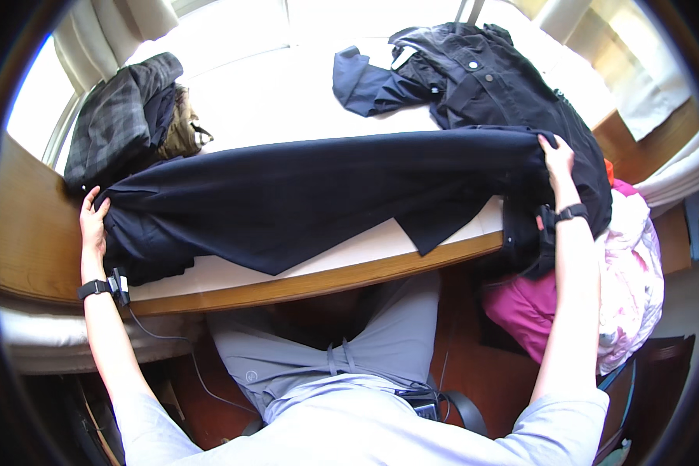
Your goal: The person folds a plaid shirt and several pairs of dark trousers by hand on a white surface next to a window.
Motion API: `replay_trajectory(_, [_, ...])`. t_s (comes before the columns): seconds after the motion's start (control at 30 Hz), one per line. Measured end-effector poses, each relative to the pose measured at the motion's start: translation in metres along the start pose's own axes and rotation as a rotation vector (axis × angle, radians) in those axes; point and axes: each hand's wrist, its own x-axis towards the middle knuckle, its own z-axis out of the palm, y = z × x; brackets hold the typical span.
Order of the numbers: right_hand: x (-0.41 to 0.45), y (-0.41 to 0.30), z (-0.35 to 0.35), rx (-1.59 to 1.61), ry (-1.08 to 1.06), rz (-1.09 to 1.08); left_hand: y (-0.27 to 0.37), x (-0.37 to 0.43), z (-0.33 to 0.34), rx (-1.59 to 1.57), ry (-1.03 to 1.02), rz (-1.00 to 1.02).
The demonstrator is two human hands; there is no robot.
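A dark navy cloth garment [303,186] is stretched sideways across the white ledge, one lower corner hanging near its wooden edge. At its left end, my left hand [95,212] pinches the fabric between thumb and fingers. My right hand [556,156] grips the upper right end, beside a black buttoned jacket [489,81]. Which kind of garment the navy cloth is, I cannot tell. Part of the ledge and of the jacket is hidden under it.
Folded grey checked clothing [113,116] lies at the back left beside a brown garment [180,125]. A wooden edge [326,285] borders the ledge [349,247] above my lap. Pink and white bedding [629,279] is bunched at the right. Curtains flank the window.
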Motion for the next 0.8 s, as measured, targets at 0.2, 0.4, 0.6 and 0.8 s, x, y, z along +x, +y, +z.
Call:
replay_trajectory(0.2, [-0.005,-0.02,0.042,-0.308,-0.088,0.149,-0.066,0.008,0.008,0.776,0.129,-0.134])
replay_trajectory(0.4, [-0.015,-0.016,0.032,0.342,-0.57,0.217,-0.029,-0.029,0.049,0.578,0.148,-0.291])
replay_trajectory(0.6, [-0.02,-0.016,0.022,0.743,-0.365,0.253,-0.013,-0.057,0.013,0.137,0.068,-0.288])
replay_trajectory(0.8, [-0.031,0.003,-0.023,0.868,0.056,0.126,0.046,-0.099,0.006,-0.074,0.012,-0.159])
